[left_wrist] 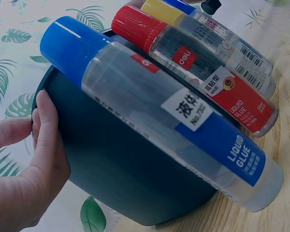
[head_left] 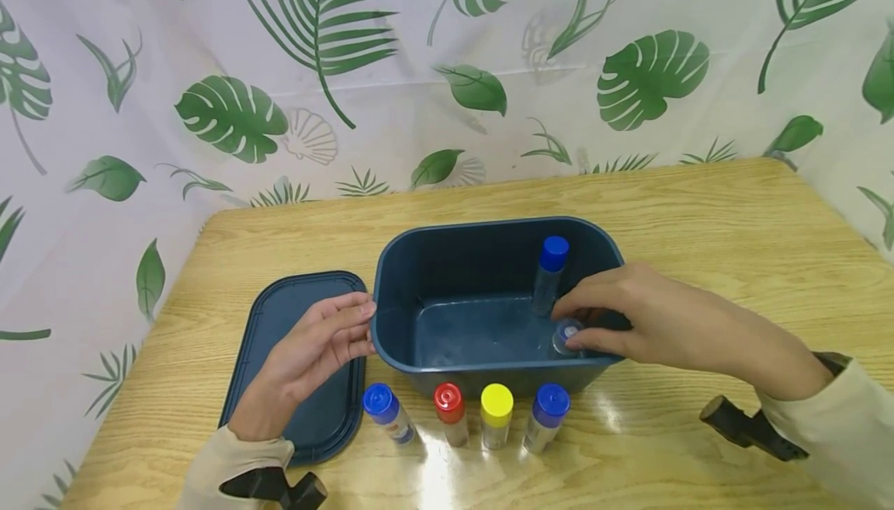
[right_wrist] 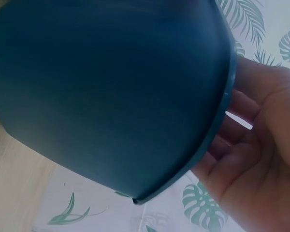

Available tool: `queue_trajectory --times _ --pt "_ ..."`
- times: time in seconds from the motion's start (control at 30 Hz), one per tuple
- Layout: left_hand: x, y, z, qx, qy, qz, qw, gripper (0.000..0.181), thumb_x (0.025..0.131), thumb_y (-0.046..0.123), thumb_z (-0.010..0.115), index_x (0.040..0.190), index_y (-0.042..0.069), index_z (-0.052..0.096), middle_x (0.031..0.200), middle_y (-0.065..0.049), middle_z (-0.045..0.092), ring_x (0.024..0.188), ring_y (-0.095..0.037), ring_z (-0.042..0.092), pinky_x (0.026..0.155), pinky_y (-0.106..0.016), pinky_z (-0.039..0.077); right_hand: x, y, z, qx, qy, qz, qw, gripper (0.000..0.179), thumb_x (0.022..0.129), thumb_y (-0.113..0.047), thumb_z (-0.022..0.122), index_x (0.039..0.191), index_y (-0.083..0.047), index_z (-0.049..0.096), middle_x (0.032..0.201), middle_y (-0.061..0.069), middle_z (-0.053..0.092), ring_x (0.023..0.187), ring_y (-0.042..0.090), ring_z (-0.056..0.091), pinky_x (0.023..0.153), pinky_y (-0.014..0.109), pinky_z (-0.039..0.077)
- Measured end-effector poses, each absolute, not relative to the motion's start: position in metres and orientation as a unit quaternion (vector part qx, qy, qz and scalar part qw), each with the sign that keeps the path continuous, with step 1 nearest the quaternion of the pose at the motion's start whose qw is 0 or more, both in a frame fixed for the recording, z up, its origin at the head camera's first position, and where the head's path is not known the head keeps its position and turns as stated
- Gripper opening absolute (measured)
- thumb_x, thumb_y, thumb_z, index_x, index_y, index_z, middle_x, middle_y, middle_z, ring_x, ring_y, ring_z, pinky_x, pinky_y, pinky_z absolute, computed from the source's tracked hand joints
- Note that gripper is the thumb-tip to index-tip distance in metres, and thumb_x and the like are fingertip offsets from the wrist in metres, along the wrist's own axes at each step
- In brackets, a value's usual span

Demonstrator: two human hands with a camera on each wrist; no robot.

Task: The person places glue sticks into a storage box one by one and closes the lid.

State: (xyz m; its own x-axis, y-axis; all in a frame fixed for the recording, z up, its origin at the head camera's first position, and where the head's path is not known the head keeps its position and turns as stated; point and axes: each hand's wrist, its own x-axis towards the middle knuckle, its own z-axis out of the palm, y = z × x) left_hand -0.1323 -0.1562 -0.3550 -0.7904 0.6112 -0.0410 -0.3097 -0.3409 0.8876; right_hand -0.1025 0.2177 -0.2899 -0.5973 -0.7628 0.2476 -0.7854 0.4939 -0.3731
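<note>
- We've got the right hand (head_left: 628,314) clamped, thumb and fingers, on a clear bottle (head_left: 567,333) inside the bin (head_left: 461,327), right end, beside a blue-capped bottle (head_left: 548,285).
- Left hand (head_left: 307,351): fingers loosely extended, touching bin's left rim.
- We count four capped bottles (head_left: 496,409) in front.

Lid (head_left: 328,405) left of bin (head_left: 468,331), bottles (head_left: 497,417) in front

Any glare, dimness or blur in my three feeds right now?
Head: bright glare on the table in front of the bin; left wrist: the nearest blue-capped bottle is sharp enough to read LIQUID GLUE; right wrist: dim and soft, the bin's dark wall hiding the right hand's fingertips.
</note>
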Motion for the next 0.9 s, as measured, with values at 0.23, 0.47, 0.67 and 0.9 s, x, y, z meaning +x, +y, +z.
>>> queue_trajectory --times 0.23,0.47,0.67,0.9 --pt "-0.132 -0.156 -0.354 0.147 0.501 0.803 0.286 0.016 0.102 0.005 0.044 0.107 0.001 0.059 0.092 -0.004 0.064 0.082 -0.012 0.063 0.077 -0.025 0.056 -0.101 0.233 -0.287 0.429 -0.847 0.28 0.143 0.03 0.076 -0.003 0.079 0.1 -0.02 0.071 0.091 -0.011 0.069 0.075 0.001 0.062 0.063 0.011 0.047" --pt "-0.132 -0.156 -0.355 0.151 0.499 0.804 0.287 0.017 0.102 0.004 0.044 0.108 0.001 0.06 0.093 -0.004 0.064 0.082 -0.012 0.063 0.077 -0.025 0.056 -0.094 0.248 -0.286 0.276 -0.894 0.306 0.178 0.031 0.075 0.004 0.079 0.094 -0.019 0.073 0.086 -0.011 0.071 0.075 0.0 0.064 0.069 0.01 0.05" --pt "-0.132 -0.156 -0.354 0.153 0.498 0.804 0.287 0.016 0.102 0.005 0.045 0.108 0.001 0.059 0.093 -0.004 0.064 0.082 -0.012 0.063 0.077 -0.025 0.056 -0.094 0.259 -0.291 0.141 -0.914 0.368 0.101 0.015 0.087 -0.008 0.071 0.102 -0.009 0.07 0.08 -0.004 0.068 0.069 0.005 0.064 0.06 0.015 0.051" --pt "-0.131 -0.156 -0.353 0.152 0.506 0.8 0.285 0.015 0.102 0.005 0.045 0.107 0.0 0.058 0.091 -0.004 0.063 0.08 -0.012 0.062 0.076 -0.025 0.056 -0.099 0.269 -0.298 0.076 -0.901 0.428 0.013 0.026 0.094 -0.017 0.064 0.114 -0.001 0.06 0.084 -0.002 0.067 0.07 0.013 0.066 0.063 0.024 0.056"
